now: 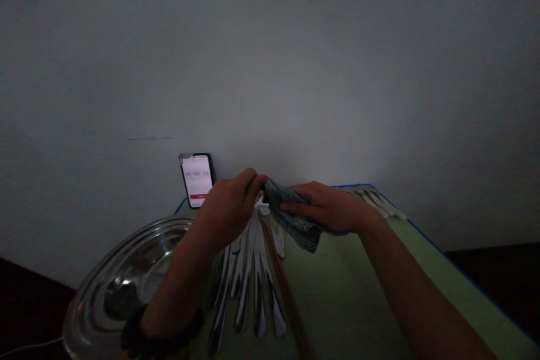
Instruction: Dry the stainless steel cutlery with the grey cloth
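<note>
A grey-green cloth (291, 211) is folded up above the table, with my right hand (327, 205) closed round it from the right. My left hand (230, 205) is pinched shut at the cloth's left end; whatever lies between its fingertips is hidden. Beneath my hands, several metal table knives (248, 287) lie fanned out on the green tabletop. Long brown chopsticks (287, 292) lie along their right side. A small white object (262, 205) shows just under my left fingertips, too dim to name.
A large shiny metal basin (80, 315) stands at the left. A phone (197, 180) showing a timer leans against the grey wall (270, 67). At the back right, several pale-handled utensils (379, 202) lie near the blue edge of the green table (358, 304).
</note>
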{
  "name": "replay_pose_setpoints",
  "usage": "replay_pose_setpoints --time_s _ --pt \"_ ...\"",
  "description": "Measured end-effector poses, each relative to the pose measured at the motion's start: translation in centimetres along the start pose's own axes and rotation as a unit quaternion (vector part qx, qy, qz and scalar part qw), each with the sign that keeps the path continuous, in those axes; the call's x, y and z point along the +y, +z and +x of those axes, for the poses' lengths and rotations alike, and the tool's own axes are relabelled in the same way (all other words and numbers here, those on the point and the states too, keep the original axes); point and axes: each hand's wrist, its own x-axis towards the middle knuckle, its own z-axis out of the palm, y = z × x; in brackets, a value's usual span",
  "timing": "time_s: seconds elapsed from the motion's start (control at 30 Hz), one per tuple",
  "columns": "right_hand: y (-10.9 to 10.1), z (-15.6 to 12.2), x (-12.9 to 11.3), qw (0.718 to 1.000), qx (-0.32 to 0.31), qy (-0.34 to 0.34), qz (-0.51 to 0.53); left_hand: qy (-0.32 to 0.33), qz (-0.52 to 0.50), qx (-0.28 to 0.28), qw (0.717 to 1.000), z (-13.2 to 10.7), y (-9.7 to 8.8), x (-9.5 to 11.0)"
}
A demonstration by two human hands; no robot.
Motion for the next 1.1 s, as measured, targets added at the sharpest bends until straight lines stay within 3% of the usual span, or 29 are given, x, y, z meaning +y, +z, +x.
replay_pose_setpoints --time_s 0.13,0.27,0.33,0.47,0.6,0.67,0.73,0.8,0.93,1.1 --pt "0.9 0.6 -0.4 0.998 0.052 -0.024 -0.022 0.001 0.028 0.002 1.000 0.1 0.2 0.9" --pt "-0.4 -0.2 0.4 1.000 -0.004 0.006 0.004 -0.025 0.005 0.003 1.000 0.0 -0.3 -0.6" --pt "-1.3 -0.9 0.8 0.999 -0.003 0.044 0.009 -0.049 -0.008 0.026 0.998 0.0 -0.6 -1.5" --pt "-2.4 -2.0 1.0 0.994 0.020 0.087 0.060 -0.096 -0.148 0.067 0.982 -0.4 -1.2 -2.4" --pt "-2.2 -2.6 1.5 0.956 0.029 0.161 0.243 -0.030 -0.377 0.044 0.925 -1.3 -1.9 -2.5" --pt "-1.9 -2.7 1.8 0.924 0.027 0.179 0.337 0.024 -0.428 0.045 0.902 -1.6 -2.2 -2.6" --pt "-1.6 -2.6 2.1 0.902 0.007 0.186 0.389 0.052 -0.416 0.060 0.906 -1.6 -2.4 -2.7" --pt "-1.5 -2.6 2.1 0.897 -0.020 0.193 0.398 0.038 -0.357 0.077 0.930 -1.5 -2.4 -2.7" --pt "-1.7 -2.5 1.6 0.934 -0.044 0.184 0.302 -0.049 -0.230 0.044 0.971 -1.2 -2.4 -2.6" --pt "-1.7 -1.9 0.2 0.980 -0.052 0.117 0.154 -0.064 -0.271 -0.113 0.954 -1.2 -1.8 -2.0"
